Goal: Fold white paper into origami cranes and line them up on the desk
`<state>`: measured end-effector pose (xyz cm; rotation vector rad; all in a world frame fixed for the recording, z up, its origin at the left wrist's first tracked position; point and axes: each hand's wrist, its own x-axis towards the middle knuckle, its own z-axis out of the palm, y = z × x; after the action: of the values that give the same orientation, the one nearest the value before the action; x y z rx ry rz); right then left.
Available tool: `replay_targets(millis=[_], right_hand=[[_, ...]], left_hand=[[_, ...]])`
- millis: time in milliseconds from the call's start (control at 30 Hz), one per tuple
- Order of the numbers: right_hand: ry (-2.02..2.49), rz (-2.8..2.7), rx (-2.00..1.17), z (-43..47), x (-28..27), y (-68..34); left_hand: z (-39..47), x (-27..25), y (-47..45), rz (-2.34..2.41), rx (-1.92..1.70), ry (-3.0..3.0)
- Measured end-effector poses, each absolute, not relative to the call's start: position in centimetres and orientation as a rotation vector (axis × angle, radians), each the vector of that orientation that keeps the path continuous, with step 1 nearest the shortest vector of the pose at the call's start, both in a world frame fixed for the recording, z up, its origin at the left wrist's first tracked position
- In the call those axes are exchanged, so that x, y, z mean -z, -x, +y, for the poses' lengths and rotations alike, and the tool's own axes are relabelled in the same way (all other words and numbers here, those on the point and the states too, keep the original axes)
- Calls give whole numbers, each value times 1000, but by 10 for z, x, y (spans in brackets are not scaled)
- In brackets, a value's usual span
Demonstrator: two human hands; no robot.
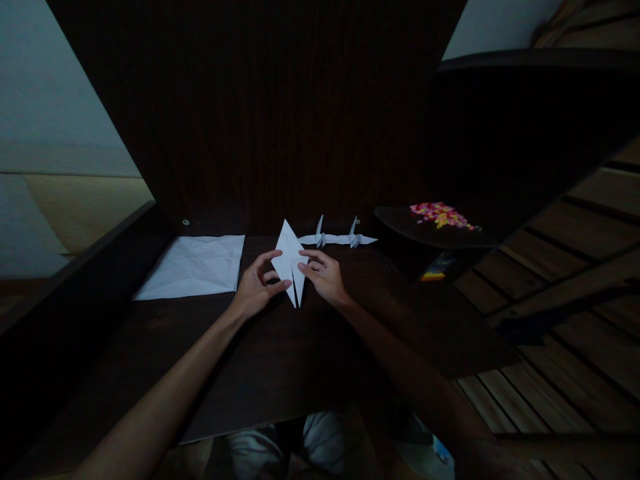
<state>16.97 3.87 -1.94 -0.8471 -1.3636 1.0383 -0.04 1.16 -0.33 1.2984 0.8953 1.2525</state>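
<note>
Between my two hands is a white folded paper diamond [290, 248], its lower half split by a slit down the middle. My left hand [257, 285] grips its left edge, with the index finger at the side corner and the thumb lower down. On the opposite edge, my right hand [324, 275] pinches the paper between thumb and fingers. Just behind it, two folded paper cranes [320, 239] [355, 240] stand in a row against the back panel, their pointed ends showing.
A stack of creased white paper sheets [195, 267] lies at the left of the dark desk [260, 373]. On a rounded corner shelf [395, 223] at the right sits a heap of small pink, red and yellow pieces [443, 215]. A raised side board [85, 267] edges the left.
</note>
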Motion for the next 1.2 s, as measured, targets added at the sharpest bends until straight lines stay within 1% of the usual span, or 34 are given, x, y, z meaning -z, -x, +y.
replay_targets(millis=[267, 433, 733, 900, 1100, 1200], right_hand=[[862, -1295, -1141, 36, 17, -166], [850, -1269, -1155, 37, 17, -166], [806, -1318, -1183, 37, 20, -163], [760, -1331, -1218, 34, 17, -165], [713, -1346, -1265, 31, 15, -165], [697, -1344, -1272, 31, 16, -164]], left_hand=[[19, 7, 3, 1063, -1386, -1296], [21, 8, 3, 1036, -1431, -1259], [18, 10, 0, 1075, -1373, -1083], [17, 7, -1, 1118, -1354, -1141], [19, 9, -1, 1131, -1509, -1114], [19, 10, 0, 1130, -1518, -1233]])
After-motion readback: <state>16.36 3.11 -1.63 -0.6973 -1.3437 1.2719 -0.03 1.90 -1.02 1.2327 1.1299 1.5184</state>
